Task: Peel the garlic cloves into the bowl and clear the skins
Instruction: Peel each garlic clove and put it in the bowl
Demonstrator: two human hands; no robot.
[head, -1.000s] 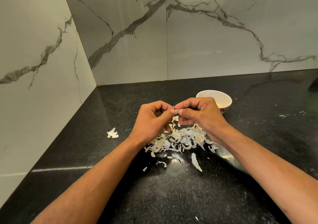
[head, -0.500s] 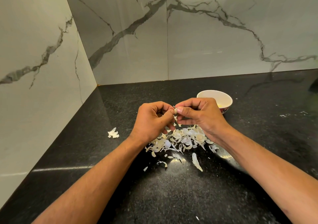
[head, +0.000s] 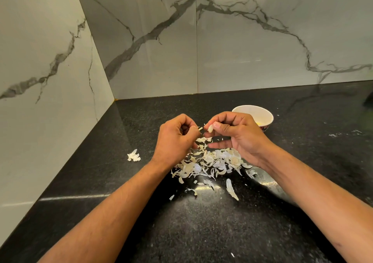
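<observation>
Garlic clove (head: 210,128) half hidden in right hand (head: 238,135), bowl (head: 262,114) partly blocked

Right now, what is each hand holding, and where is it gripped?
The right hand pinches a garlic clove at one end between thumb and fingers. The left hand pinches a scrap of skin by its edge.

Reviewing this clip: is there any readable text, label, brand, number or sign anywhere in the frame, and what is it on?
None: no readable text in this view.
The bowl has a dark red pattern low on its outer wall, mostly hidden behind the right hand; no letters show.
The marble-look wall tiles and black countertop carry no print.
</observation>
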